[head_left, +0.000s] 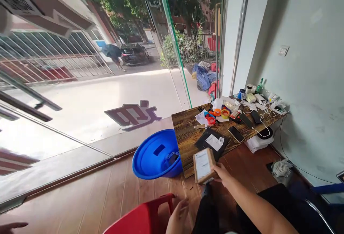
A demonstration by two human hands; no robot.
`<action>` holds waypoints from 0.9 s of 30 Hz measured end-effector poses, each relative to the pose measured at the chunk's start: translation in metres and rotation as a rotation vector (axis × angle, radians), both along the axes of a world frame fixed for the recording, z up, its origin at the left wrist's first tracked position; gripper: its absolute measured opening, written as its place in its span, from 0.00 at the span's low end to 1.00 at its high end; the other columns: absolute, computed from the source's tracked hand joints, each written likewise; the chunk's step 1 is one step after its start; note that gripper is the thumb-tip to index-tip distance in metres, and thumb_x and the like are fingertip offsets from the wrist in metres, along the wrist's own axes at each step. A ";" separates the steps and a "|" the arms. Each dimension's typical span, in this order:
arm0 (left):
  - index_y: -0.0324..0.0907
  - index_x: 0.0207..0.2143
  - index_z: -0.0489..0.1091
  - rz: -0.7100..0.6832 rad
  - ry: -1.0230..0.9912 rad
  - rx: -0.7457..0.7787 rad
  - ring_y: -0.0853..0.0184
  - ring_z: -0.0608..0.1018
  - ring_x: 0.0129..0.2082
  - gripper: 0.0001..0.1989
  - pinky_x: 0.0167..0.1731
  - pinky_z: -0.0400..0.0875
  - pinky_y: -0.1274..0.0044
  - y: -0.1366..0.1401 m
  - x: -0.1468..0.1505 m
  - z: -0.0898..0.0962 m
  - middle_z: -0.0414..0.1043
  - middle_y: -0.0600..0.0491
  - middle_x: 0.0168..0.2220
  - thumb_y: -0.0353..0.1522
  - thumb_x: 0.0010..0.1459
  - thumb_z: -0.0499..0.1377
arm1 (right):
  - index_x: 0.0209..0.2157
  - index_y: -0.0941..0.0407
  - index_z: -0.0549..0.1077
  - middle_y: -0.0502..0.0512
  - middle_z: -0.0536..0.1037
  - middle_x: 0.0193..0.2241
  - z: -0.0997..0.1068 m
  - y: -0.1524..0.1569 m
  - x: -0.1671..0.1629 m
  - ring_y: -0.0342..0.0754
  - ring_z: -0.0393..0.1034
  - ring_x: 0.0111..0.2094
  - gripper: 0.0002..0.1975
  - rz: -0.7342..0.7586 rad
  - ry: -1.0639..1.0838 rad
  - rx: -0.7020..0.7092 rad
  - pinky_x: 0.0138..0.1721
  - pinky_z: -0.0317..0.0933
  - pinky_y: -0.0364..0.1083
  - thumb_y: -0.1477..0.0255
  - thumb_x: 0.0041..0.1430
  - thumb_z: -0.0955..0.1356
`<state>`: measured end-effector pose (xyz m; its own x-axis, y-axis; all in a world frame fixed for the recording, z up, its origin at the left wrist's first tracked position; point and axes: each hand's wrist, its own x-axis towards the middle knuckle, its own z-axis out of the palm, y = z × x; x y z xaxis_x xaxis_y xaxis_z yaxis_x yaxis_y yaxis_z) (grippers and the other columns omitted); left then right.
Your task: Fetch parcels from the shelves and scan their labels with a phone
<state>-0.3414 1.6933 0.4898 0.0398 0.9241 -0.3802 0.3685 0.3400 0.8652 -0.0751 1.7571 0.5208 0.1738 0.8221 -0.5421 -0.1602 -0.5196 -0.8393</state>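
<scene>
Cardboard box (204,166) in right hand (223,175), at table (188,137) edge.

Right hand (221,175) extended forward on a bare forearm, fingers closed in a grip, thumb on top. Left hand (178,218) low and near the body, fingers loosely curled, holding nothing.

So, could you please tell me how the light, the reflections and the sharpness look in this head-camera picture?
In the head view, daylight through the glass wall washes the pavement outside near white; the glass carries faint reflections at upper left; straight lines bow toward the edges; the left hand is softly blurred, while the cardboard box in the right hand and the wooden table stay fairly sharp.
</scene>
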 end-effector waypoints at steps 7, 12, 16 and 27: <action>0.45 0.33 0.75 -0.002 0.011 -0.095 0.49 0.83 0.46 0.24 0.49 0.78 0.64 0.125 0.043 0.021 0.83 0.45 0.39 0.51 0.39 0.59 | 0.41 0.55 0.77 0.62 0.81 0.46 -0.018 0.123 0.011 0.59 0.74 0.51 0.18 0.081 -0.431 0.053 0.58 0.63 0.54 0.57 0.58 0.69; 0.48 0.19 0.66 -0.074 0.173 -0.170 0.47 0.80 0.35 0.18 0.42 0.74 0.60 0.162 0.053 0.035 0.77 0.49 0.24 0.52 0.43 0.56 | 0.55 0.63 0.72 0.74 0.73 0.56 -0.030 0.147 0.120 0.67 0.65 0.61 0.28 -0.039 -0.819 -0.054 0.64 0.56 0.59 0.67 0.53 0.70; 0.48 0.21 0.67 -0.014 0.262 -0.168 0.51 0.79 0.33 0.20 0.40 0.73 0.65 0.167 0.047 0.044 0.75 0.51 0.23 0.54 0.46 0.54 | 0.64 0.73 0.60 0.87 0.58 0.65 -0.044 0.154 0.205 0.78 0.49 0.68 0.44 -0.018 -1.013 -0.125 0.66 0.46 0.68 0.63 0.50 0.72; 0.42 0.39 0.73 0.795 0.189 0.031 0.54 0.80 0.42 0.30 0.46 0.77 0.65 0.136 0.145 0.072 0.79 0.48 0.38 0.57 0.47 0.57 | 0.51 0.61 0.70 0.68 0.72 0.44 -0.096 0.176 0.267 0.66 0.68 0.48 0.36 0.226 -1.074 0.193 0.54 0.65 0.60 0.62 0.39 0.75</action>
<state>-0.1966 1.8296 0.5622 -0.6941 0.6597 -0.2881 0.1684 0.5379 0.8260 0.1922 1.9336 0.4246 0.3114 0.9484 -0.0601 0.7796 -0.2911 -0.5545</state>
